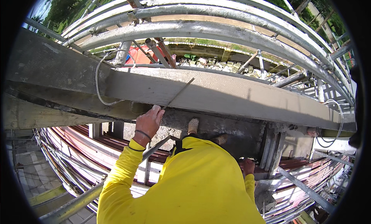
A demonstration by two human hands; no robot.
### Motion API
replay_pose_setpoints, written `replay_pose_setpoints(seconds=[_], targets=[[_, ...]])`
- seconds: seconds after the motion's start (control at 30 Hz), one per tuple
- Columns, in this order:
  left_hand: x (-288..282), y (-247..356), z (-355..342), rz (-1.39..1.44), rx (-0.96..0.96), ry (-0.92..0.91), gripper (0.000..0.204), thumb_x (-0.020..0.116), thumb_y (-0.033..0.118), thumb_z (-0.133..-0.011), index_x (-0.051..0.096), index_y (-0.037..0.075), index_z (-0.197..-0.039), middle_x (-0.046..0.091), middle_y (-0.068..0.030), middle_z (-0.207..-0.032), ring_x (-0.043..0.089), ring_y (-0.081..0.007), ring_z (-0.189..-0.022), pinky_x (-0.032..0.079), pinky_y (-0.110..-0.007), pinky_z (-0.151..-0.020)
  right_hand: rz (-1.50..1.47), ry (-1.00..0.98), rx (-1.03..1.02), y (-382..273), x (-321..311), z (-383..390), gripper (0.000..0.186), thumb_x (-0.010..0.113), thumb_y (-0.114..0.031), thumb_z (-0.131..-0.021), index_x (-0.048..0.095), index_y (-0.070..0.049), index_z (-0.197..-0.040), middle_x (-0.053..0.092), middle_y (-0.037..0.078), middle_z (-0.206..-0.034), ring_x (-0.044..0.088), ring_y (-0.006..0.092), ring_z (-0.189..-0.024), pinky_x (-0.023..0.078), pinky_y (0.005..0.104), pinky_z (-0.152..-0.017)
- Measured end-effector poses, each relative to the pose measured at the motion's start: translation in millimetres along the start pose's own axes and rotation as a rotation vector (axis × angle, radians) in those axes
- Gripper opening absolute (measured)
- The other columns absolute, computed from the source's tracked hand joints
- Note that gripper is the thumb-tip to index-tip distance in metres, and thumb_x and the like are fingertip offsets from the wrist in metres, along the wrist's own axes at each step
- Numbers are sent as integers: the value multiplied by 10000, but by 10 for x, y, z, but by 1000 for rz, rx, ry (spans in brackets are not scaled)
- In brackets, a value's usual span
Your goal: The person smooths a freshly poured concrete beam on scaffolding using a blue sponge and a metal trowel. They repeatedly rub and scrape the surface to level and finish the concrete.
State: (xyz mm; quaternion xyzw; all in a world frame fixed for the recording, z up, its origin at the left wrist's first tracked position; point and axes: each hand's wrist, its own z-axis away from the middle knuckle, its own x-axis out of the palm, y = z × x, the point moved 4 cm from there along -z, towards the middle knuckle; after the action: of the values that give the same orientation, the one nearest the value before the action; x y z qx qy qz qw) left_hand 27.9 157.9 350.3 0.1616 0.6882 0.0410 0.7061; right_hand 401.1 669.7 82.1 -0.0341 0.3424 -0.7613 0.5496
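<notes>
Pale looped cable (pixel 96 84) I see upper left, left hand (pixel 148 122) left of centre, closed around the lower end of a thin rod (pixel 178 93), rod slanting up across the concrete beam (pixel 239 91) mid-frame, right hand (pixel 247 166) lower right of centre, its grip I cannot tell.

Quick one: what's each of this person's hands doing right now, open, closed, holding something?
Left hand: closed, its fingers holding one end of a thin stick.
Right hand: partly hidden beside the yellow shirt; can't tell whether it's open, closed or holding anything.
</notes>
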Motion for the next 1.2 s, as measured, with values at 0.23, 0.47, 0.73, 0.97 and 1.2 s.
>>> replay_pose_setpoints(seconds=[0.23, 0.47, 0.73, 0.97, 1.2], targets=[[-58, 30, 8, 109, 8, 53, 184, 605, 305, -1060, 573, 124, -1044, 693, -151, -850, 681, -425, -787, 526, -499, -654, 27, -30, -38, 115, -107, -206, 218, 583, -162, -986, 708, -38, -858, 669, 43, -688, 631, 125, -560, 469, 272, -483], [-139, -806, 131, -37, -281, 109, 240, 558, 368, -1075, 578, 130, -1049, 719, -161, -871, 687, -444, -790, 542, -533, -672, 37, -51, -67, -153, -60, -162, 198, 563, -128, -997, 691, -34, -879, 659, 34, -698, 615, 116, -548, 463, 264, -465], [-227, -804, -12, -52, -149, 87, 234, 568, 350, -1072, 576, 117, -1047, 722, -169, -890, 690, -452, -829, 542, -532, -686, 6, -68, -40, -162, -86, -227, 177, 581, -129, -1002, 707, -32, -924, 704, 56, -754, 639, 124, -569, 468, 268, -467], [-200, 141, -63, 342, 64, 161, 163, 563, 236, -1062, 566, 120, -1175, 719, -186, -902, 689, -466, -797, 537, -552, -667, 172, -2, -101, -309, -174, -354, 134, 602, -77, -942, 716, -11, -920, 736, 92, -786, 681, 161, -607, 533, 314, -541], [305, 1545, 105, 381, 228, -188, 408, 562, 169, -1030, 485, 152, -1430, 694, -196, -1275, 697, -442, -1023, 590, -509, -807, 205, 42, -142, -34, 15, -377, 167, 611, -112, -947, 733, -1, -923, 761, 119, -829, 733, 207, -680, 573, 348, -612]])
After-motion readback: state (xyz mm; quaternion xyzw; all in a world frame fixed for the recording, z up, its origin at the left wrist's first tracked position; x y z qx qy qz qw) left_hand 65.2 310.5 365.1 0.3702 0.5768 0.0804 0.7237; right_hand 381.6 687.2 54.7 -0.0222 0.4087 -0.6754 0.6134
